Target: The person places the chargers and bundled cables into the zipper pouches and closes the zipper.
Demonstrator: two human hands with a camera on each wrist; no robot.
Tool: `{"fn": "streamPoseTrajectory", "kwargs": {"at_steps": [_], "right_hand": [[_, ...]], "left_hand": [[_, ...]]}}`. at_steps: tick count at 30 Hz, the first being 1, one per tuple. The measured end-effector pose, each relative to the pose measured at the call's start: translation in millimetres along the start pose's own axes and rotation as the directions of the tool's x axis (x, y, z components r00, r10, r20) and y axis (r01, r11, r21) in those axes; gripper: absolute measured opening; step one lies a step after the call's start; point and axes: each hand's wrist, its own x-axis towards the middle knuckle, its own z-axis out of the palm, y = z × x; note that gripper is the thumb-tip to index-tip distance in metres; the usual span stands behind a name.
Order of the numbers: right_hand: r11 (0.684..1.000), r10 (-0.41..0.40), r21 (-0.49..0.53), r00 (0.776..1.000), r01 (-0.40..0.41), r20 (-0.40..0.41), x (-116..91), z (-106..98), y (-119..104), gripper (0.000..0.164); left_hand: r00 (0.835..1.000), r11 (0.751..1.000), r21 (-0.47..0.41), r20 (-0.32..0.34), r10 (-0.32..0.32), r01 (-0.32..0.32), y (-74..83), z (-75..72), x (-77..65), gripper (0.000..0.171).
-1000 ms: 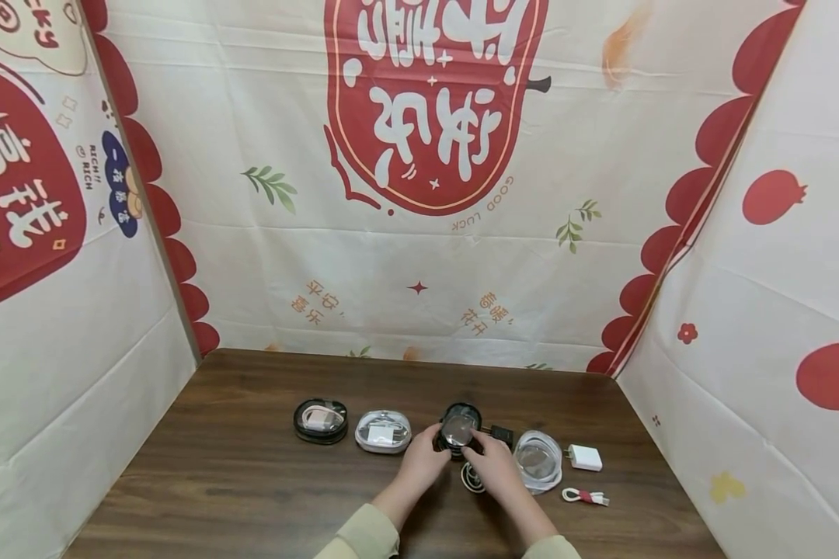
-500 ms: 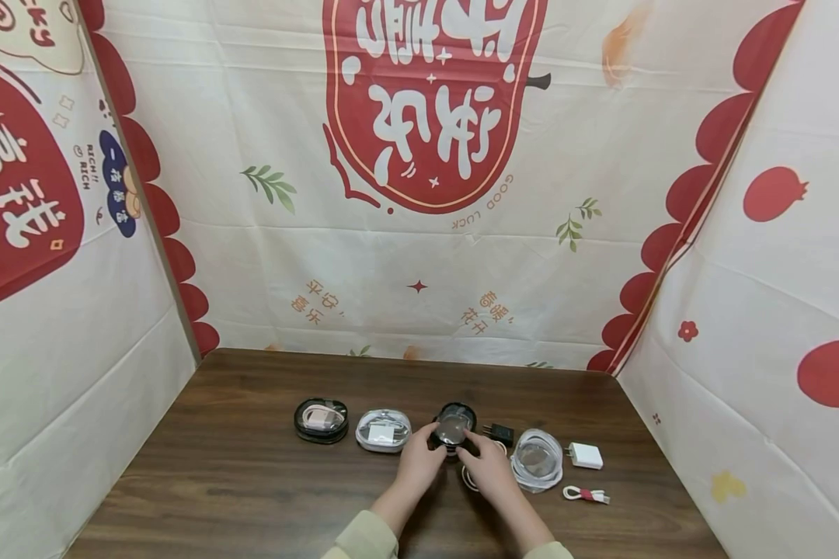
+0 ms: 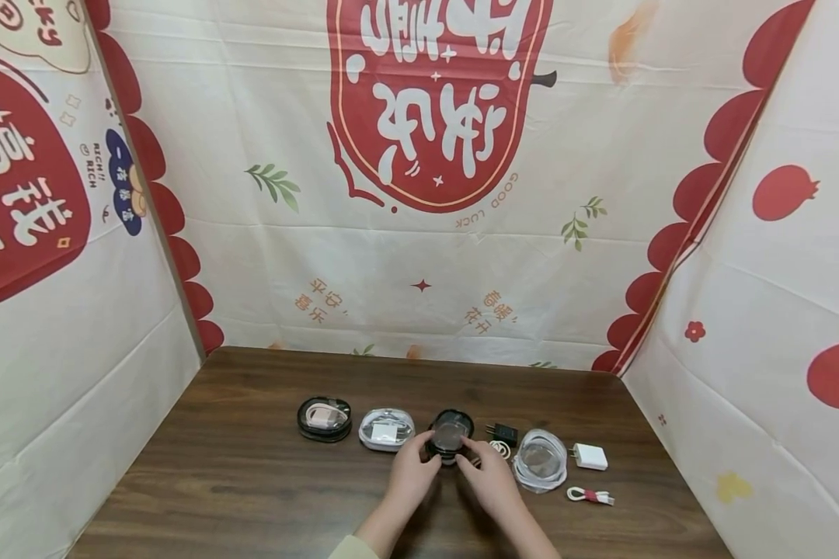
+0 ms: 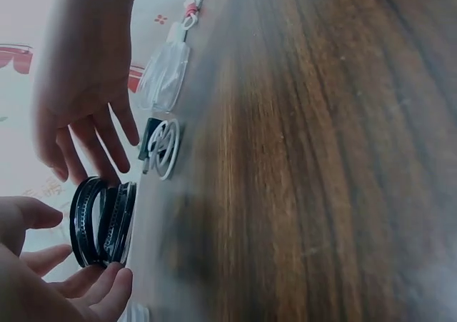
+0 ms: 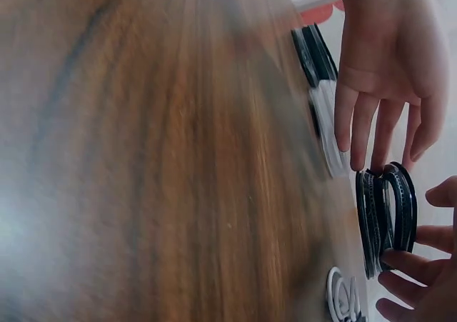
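A round black case (image 3: 450, 433) with a clear lid stands between my two hands, and its lid and base are parted by a gap in both wrist views. My left hand (image 3: 411, 470) touches its left side, with fairly straight fingers reaching the rim in the right wrist view. On the opposite side my right hand (image 3: 488, 475) has its extended fingertips against the case, thumb apart from it. A coiled white cable (image 4: 166, 149) lies beyond my right hand, beside a black plug adapter (image 3: 505, 434).
To the left lie a white-rimmed clear case (image 3: 386, 430) and a black-rimmed case (image 3: 325, 419), both with cable and charger inside. To the right are another white-rimmed clear case (image 3: 540, 461), a white plug adapter (image 3: 590, 456) and a red-tied white cable (image 3: 590, 495) on the brown table (image 3: 252, 481).
Both hands and the black case have shifted slightly left and nearer. The coiled cable, earlier in front of the case, now shows behind my right hand near the black adapter.
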Motion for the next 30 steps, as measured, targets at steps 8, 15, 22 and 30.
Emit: {"fn": "streamPoseTrajectory", "kwargs": {"at_steps": [8, 15, 22, 30], "right_hand": [[0.998, -0.059, -0.02, 0.998, 0.06, 0.022, -15.6, 5.3, -9.2, 0.042], [0.988, -0.15, -0.034, 0.989, 0.15, -0.001, -29.1, 12.9, -17.4, 0.037], [0.982, -0.181, -0.037, 0.983, 0.183, 0.038, -38.9, 19.9, -22.0, 0.036], [0.987, -0.16, 0.0, 0.983, 0.16, 0.086, -45.5, 28.6, -25.0, 0.039]], "left_hand": [[0.999, 0.999, -0.017, 0.003, -0.035, 0.035, 0.3, -12.5, -11.1, 0.044], [1.0, 0.999, -0.048, -0.004, 0.005, -0.005, -9.7, -24.4, -21.7, 0.042], [1.0, 0.997, -0.077, 0.013, 0.02, -0.019, -19.7, -38.3, -31.1, 0.03], [0.997, 0.999, -0.005, 0.061, 0.046, -0.046, -29.8, -49.3, -37.9, 0.033]]}}
